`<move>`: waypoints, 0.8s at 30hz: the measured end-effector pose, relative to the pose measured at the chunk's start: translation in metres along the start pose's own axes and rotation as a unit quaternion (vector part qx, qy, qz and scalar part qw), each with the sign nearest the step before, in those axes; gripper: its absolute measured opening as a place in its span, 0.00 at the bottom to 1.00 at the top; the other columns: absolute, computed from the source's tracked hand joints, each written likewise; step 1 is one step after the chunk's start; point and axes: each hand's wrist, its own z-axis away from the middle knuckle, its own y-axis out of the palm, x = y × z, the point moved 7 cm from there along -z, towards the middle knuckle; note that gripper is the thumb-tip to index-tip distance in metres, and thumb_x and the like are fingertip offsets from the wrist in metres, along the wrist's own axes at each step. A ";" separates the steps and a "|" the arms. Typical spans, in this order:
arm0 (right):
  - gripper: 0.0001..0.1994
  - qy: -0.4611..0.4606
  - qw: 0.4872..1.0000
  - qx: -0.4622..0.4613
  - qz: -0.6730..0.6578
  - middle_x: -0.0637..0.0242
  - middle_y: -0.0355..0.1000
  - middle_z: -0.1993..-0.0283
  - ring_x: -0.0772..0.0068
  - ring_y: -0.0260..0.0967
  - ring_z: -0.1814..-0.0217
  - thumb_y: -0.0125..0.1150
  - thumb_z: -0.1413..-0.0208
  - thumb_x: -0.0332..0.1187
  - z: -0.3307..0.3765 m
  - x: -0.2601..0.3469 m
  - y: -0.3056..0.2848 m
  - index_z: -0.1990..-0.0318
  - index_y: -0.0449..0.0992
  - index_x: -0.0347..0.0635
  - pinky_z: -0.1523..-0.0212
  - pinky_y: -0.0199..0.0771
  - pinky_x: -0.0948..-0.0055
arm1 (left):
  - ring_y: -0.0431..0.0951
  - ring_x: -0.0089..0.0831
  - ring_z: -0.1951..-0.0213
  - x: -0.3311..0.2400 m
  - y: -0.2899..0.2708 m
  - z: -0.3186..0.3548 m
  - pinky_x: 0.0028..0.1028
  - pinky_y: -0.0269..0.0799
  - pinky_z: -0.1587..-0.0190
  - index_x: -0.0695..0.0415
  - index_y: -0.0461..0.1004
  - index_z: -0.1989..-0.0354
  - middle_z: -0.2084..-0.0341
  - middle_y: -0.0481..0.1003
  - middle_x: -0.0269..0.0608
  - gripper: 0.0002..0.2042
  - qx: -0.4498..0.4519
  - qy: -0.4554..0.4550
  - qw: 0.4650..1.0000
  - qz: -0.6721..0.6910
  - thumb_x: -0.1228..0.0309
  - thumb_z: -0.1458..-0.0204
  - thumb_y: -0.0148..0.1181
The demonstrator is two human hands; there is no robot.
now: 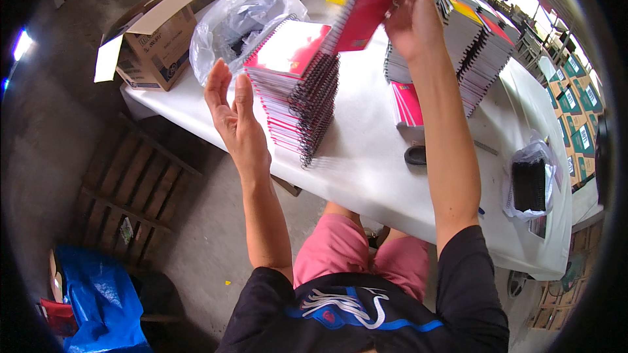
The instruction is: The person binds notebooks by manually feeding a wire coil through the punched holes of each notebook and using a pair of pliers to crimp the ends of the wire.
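Gripping a red spiral notebook (363, 6) up in the air, the right hand (411, 23) holds it above the white bench (366, 163). Beside a stack of red notebooks (297, 88) on the bench, the left hand (235, 121) hovers open, palm empty.

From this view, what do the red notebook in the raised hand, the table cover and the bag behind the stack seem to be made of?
The red notebook in the right hand: glossy card cover, judging by its sheen, with a dark wire spiral. The table cover: matte white sheet, probably plastic or cloth; unclear. The bag: thin translucent plastic film, crinkled and shiny.
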 end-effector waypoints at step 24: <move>0.33 0.167 0.535 0.032 0.828 0.53 0.68 0.48 0.62 0.66 0.46 0.60 0.52 0.49 0.038 0.002 -0.246 0.40 0.62 0.40 0.46 0.64 0.68 | 0.65 0.32 0.47 0.026 0.031 -0.011 0.32 0.60 0.45 0.56 0.67 0.51 0.47 0.65 0.42 0.18 0.109 0.021 0.994 -0.007 0.63 0.48 0.60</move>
